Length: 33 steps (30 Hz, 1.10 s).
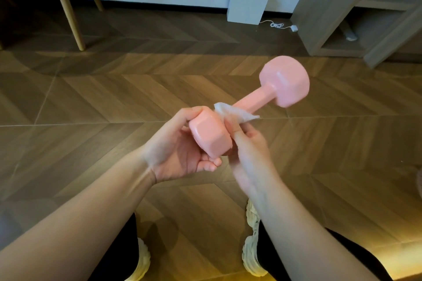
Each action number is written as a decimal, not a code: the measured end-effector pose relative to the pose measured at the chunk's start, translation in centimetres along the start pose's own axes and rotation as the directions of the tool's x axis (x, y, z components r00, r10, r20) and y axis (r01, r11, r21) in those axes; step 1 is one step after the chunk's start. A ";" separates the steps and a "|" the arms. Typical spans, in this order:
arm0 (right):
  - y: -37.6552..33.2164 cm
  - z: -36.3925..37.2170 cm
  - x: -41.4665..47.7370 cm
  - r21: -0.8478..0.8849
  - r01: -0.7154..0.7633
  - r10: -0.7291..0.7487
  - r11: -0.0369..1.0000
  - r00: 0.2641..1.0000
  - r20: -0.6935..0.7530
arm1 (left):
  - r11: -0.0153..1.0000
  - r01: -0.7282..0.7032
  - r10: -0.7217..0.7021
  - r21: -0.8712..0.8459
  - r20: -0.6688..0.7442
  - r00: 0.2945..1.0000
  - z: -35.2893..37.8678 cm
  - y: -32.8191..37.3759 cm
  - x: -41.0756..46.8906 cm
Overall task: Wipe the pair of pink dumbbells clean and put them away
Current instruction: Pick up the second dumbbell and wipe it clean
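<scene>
Herringbone wood floor (91, 102) underfoot, dim room; a white box (247, 5) stands against the far wall, a grey open shelf unit (342, 7) at right, pale wooden chair legs (68, 7) at left.

Held in the air in front of the body: one glossy pink dumbbell (249, 101) with faceted heads, angled away and up to the right.
- left hand (180, 150): grip closed round the near head, fingers curled over it, carrying the weight.
- right hand (249, 150): grip pinching a crumpled white wipe (237, 114), pressed to the bar just beyond the near head. Hand is motion-blurred.

Progress, as judged: wiping under way on this dumbbell, at the near end of the bar. Whether the far head is already clean cannot be told. The second dumbbell of the pair is not in view. Left to do: finish this one, the other, then stow both, perhaps in the shelf unit.
</scene>
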State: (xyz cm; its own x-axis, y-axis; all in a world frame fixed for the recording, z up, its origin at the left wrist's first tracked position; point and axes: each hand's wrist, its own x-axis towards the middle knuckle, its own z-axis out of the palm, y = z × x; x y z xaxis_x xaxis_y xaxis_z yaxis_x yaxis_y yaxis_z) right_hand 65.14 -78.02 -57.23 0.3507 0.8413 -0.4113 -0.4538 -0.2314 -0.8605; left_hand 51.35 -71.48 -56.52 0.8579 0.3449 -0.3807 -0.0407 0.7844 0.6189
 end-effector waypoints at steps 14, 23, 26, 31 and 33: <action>-0.1 0.0 0.2 0.053 -0.009 0.011 0.999 0.999 -0.031 | 0.991 -0.072 0.078 0.114 -0.048 0.996 0.4 -0.1 0.2; -3.0 -2.6 2.6 0.159 0.067 -0.032 0.985 0.977 -0.212 | 0.992 -0.058 0.063 0.112 -0.043 0.997 0.1 -0.3 0.2; -3.5 -2.7 2.5 0.179 0.084 -0.044 0.980 0.974 -0.220 | 0.990 -0.061 0.071 0.127 -0.082 0.994 0.5 -0.3 0.2; -1.3 -1.0 1.2 0.073 0.023 -0.014 0.997 0.993 -0.117 | 0.954 -0.163 0.216 0.251 -0.199 0.956 1.3 -0.9 0.9; -0.2 -0.2 0.5 0.041 -0.044 0.046 0.998 0.997 -0.055 | 0.945 -0.170 0.239 0.278 -0.236 0.942 1.0 -1.0 1.1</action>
State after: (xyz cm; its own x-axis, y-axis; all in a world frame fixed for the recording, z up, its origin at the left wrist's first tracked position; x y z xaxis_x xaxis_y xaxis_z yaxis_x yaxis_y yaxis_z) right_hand 65.62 -77.63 -57.30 0.3741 0.8018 -0.4660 -0.5014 -0.2479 -0.8289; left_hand 52.82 -72.38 -56.87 0.6772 0.6342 -0.3731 -0.0417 0.5394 0.8410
